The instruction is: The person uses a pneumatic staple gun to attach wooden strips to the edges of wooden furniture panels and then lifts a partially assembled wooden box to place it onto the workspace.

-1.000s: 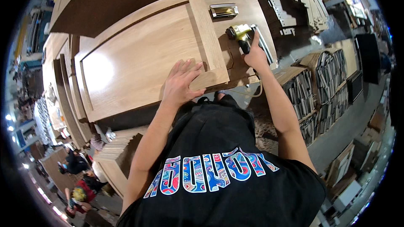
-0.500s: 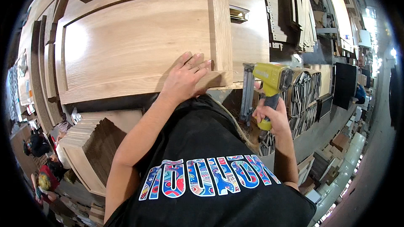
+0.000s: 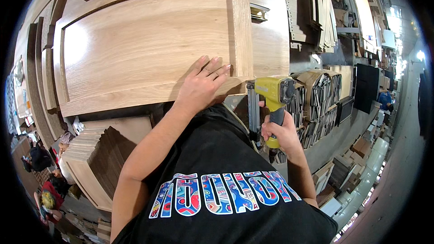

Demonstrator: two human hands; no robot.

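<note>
Yellow-bodied and dark-handled, a nail gun (image 3: 270, 104) sat in the grip of the right hand (image 3: 278, 132), whose fingers were wrapped tight round the handle below the body; its long dark magazine hung down on the inner side of that hand and its nose met the near right corner of the pale oak cabinet door (image 3: 149, 47). Just to the left of the tool, the left hand (image 3: 201, 86) lay flat and open on the door's near rail, palm down, fingers spread and pointing away from the body, holding nothing, only pressing on the wood. The two hands were near each other but apart, with the gun's body between them. The door lay flat beyond both hands, a framed panel with a raised centre, its near edge running leftward from the left wrist. Below and left of the left forearm stood a stack of similar wooden panels (image 3: 97, 153). Beyond the right hand, past the door's far right corner, a small metal clamp piece (image 3: 258, 12) rested on the workbench (image 3: 271, 49)
</note>
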